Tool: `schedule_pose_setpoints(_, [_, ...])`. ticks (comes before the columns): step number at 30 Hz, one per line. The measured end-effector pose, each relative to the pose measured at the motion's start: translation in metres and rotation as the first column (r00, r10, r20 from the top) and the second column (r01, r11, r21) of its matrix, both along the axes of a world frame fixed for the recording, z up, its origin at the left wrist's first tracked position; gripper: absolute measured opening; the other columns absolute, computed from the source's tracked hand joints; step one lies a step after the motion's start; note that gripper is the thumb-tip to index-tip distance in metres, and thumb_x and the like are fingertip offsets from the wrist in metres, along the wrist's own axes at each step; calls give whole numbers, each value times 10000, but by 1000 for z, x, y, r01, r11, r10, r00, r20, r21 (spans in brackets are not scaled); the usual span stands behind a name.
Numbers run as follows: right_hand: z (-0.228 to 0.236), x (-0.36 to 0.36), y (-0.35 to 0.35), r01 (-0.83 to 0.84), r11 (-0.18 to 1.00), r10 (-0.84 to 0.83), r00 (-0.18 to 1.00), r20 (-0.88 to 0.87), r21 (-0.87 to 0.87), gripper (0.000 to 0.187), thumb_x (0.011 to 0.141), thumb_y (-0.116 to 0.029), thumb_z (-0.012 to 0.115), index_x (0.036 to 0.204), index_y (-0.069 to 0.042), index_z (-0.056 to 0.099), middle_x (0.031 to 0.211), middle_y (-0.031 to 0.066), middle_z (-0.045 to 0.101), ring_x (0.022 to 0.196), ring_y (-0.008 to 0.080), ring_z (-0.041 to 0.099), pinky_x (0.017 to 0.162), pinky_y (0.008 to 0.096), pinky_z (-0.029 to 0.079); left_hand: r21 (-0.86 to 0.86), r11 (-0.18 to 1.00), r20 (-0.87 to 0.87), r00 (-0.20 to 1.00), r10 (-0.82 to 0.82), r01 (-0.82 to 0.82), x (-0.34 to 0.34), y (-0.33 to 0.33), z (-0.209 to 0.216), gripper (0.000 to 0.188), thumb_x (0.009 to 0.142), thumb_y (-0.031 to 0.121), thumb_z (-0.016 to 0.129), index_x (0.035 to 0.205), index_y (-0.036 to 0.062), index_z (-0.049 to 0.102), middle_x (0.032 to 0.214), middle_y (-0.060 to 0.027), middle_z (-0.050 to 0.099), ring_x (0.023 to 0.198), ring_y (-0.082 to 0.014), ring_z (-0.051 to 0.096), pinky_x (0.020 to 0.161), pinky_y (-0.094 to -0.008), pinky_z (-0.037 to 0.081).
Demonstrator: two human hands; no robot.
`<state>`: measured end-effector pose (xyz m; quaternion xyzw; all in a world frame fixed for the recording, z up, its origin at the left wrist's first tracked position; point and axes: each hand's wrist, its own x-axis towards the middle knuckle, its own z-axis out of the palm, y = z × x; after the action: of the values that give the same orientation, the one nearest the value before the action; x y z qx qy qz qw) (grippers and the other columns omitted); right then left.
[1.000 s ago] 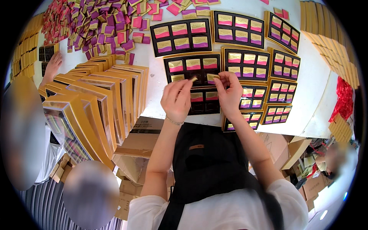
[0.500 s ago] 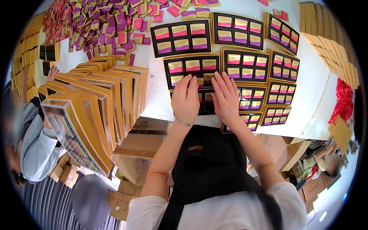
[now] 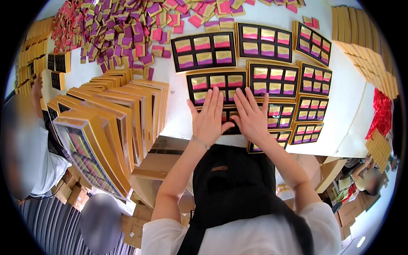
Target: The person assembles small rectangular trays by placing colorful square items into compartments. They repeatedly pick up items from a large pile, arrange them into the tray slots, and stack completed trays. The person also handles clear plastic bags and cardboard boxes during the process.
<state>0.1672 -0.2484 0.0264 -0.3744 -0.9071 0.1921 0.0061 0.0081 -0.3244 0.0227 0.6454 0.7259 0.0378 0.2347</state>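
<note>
My left hand (image 3: pixel 208 121) lies flat with fingers stretched out and thumb spread, its fingertips on the lower row of wrapped squares in a black-and-gold six-compartment box (image 3: pixel 216 73). Beside it, my right hand (image 3: pixel 253 120) is also open and flat, fingertips at the same box's lower right compartments. A pink-and-gold square (image 3: pixel 216 81) shows in the upper row. Under both palms sits another black box (image 3: pixel 231 128), mostly hidden. Several filled boxes (image 3: pixel 273 80) stand in rows to the right and beyond, holding pink-and-gold and purple-and-gold squares.
A large heap of loose wrapped squares (image 3: pixel 123 34) covers the table's (image 3: pixel 177 114) far left. Gold boxes with clear covers (image 3: pixel 131 114) stand packed at my left. Gold boxes (image 3: pixel 357 46) and red wrapping (image 3: pixel 379 112) lie at the right. Co-workers are at both sides.
My hands have flattened and spread over the box; the left hand's fingers, bent before, are now straight. Its lower middle compartments show filled squares. The co-worker at the left has shifted.
</note>
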Motion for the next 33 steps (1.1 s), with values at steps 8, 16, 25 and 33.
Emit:
schedule_pose_setpoints(8, [3, -73, 217, 332, 936, -272, 893, -358, 118, 112, 818, -127, 628, 870, -45, 683, 874, 145, 670, 854, 338, 634, 748, 440, 508, 338, 907, 38, 967, 252, -250, -70, 176, 12, 306, 803, 206, 705, 1098, 137, 659, 1045, -89, 667, 996, -297, 625, 865, -452, 488])
schedule_pose_setpoints(16, [-43, -122, 274, 301, 953, -295, 949, -109, 43, 463, 709, -213, 753, 1145, -186, 599, 1083, 232, 574, 1010, 368, 598, 858, 439, 500, 242, 965, -21, 994, 109, -100, -84, 249, -22, 394, 675, 158, 810, 1027, 122, 636, 1005, -119, 657, 936, -342, 637, 784, -440, 520])
schedule_pose_setpoints(25, [-60, -109, 279, 293, 954, -300, 938, -172, -65, 446, 724, -184, 760, 1139, -164, 599, 958, 191, 630, 961, 361, 615, 816, 433, 500, 143, 990, 28, 1000, -2, -2, -97, 245, -23, 367, 713, 156, 783, 1041, 107, 626, 1077, -109, 620, 1006, -330, 610, 810, -446, 513])
schedule_pose_setpoints(33, [-53, -103, 272, 299, 947, -321, 871, -371, -119, 352, 789, -180, 737, 1089, -33, 627, 936, 127, 663, 850, 276, 645, 765, 374, 504, 158, 987, -51, 999, 0, 8, -93, 256, -27, 345, 702, 159, 779, 1006, 88, 631, 1014, -112, 650, 962, -316, 630, 812, -414, 518])
